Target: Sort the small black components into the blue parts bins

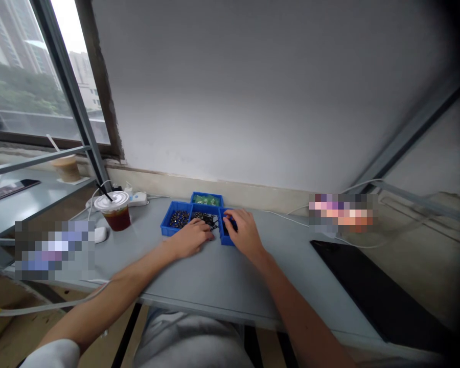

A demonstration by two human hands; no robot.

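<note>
Head view: your left hand (191, 238) lies palm-down and loosely curled, its fingertips at the front of the middle blue plastic bin (205, 209), close to the tangle of thin black parts (206, 220) inside it. Your right hand (245, 233) arches over the right blue bin (223, 235), fingers dipping towards the dark contents (230, 224). Neither hand looks clenched, but you cannot tell from this view whether either one pinches a small piece.

To the left sits a third blue bin (166, 227) of small dark parts with shiny flecks (178, 219); behind the middle one, a fourth blue bin (207, 196) holds green pieces (206, 201).

All four stand together on the grey bench (199, 286). Further left are an iced drink in a lidded cup (115, 217), a white computer mouse (100, 234) and a white power strip (138, 199). A black flat pad (368, 289) lies at the right.
</note>
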